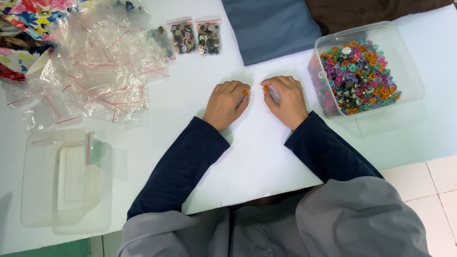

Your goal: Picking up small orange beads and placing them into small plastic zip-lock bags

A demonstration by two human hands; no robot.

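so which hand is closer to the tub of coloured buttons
Right. The right hand rests on the table just left of the tub of coloured buttons, a small gap apart. The left hand lies further left, beyond the right one.

Just one cam, head-mounted, looking pretty much straight down at the white table from close up, wearer's lap at the bottom, floor tiles bottom right.
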